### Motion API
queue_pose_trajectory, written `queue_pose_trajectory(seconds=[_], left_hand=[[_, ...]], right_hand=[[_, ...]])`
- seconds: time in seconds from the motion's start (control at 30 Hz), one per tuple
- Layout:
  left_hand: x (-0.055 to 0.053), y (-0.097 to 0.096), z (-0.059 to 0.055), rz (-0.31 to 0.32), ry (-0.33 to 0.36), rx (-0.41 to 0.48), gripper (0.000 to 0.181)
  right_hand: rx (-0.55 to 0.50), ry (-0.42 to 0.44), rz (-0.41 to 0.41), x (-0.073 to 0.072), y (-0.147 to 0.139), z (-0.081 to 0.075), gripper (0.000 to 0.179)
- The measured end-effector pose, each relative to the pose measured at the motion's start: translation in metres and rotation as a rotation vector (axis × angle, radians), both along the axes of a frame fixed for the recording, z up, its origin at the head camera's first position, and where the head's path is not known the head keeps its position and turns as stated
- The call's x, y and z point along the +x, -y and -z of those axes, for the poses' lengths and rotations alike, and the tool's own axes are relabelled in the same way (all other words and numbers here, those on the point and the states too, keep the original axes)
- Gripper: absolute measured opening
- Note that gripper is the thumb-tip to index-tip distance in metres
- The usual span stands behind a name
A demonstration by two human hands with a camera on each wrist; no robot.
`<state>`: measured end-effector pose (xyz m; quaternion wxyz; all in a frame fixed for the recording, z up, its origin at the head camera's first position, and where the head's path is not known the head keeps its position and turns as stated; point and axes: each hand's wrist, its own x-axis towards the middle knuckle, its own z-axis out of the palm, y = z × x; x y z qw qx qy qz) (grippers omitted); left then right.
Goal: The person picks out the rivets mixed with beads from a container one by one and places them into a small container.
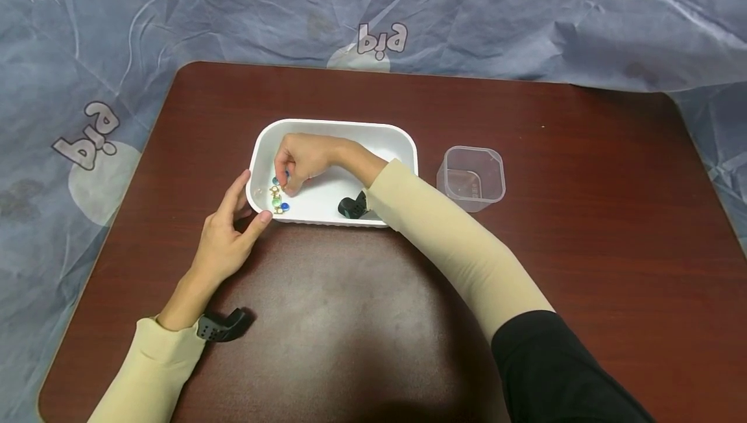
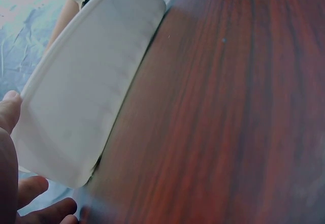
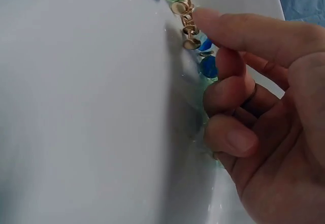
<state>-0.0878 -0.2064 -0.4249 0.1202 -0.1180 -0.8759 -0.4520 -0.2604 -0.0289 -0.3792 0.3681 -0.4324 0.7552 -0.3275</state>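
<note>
A white tray (image 1: 327, 215) lies on the table, with blue and green glass marbles (image 1: 284, 207) and small shiny gold pieces (image 1: 275, 190) grouped at its left end. My left hand (image 1: 224, 238) rests at the tray's left near corner, thumb by the near rim and fingers along the left side, fairly straight. Inside the tray, my right hand (image 1: 305, 158) reaches down with curled fingers. In the right wrist view its thumb (image 3: 210, 23) meets the gold pieces (image 3: 189, 26), and a blue marble (image 3: 208, 66) shows beside the index finger. Whether anything is pinched is hidden.
A clear plastic box (image 1: 471, 180) stands right of the tray, near my right forearm. Both wrists carry black camera mounts (image 1: 224, 326); the right one hangs over the tray. Beyond the brown table (image 1: 583, 215) lies a blue printed cloth (image 1: 467, 34).
</note>
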Motion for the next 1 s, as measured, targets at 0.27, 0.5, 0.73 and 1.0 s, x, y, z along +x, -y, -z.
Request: queue_pose_trajectory(seconds=[0.27, 0.5, 0.73, 1.0], left_hand=[[0.001, -0.002, 0.0, -0.003, 0.001, 0.008, 0.072], [0.0, -0.004, 0.0, -0.003, 0.006, 0.011, 0.072], [0.001, -0.004, -0.002, 0.0, 0.008, 0.005, 0.072], [0.003, -0.003, -0.006, -0.014, 0.044, -0.025, 0.071]], right_hand=[[-0.016, 0.082, 0.011, 0.001, -0.003, -0.009, 0.01], [-0.045, 0.089, 0.074, -0.001, -0.011, -0.019, 0.008], [-0.117, 0.118, 0.099, -0.002, -0.02, -0.035, 0.007], [-0.199, 0.112, 0.124, 0.0, -0.028, -0.051, 0.008]])
